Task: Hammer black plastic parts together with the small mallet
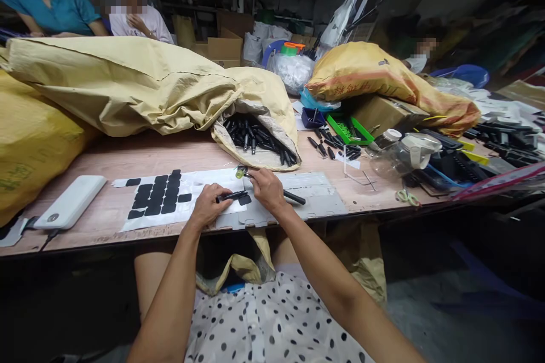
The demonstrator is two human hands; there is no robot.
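In the head view, my left hand pinches a slim black cylindrical part low over the work surface. My right hand is wrapped round a small hammer with a yellowish translucent head and a black handle. The hammer's head is just above and beyond the black part. Beneath both hands lies a light grey board, with a dark rounded pad on it. To the left, a white sheet carries rows of black rounded squares.
An open sack spills similar black parts behind the hands. At left is a white power bank. Right of the board are a green tray, loose black parts, a clear jug and scissors. People sit across the table.
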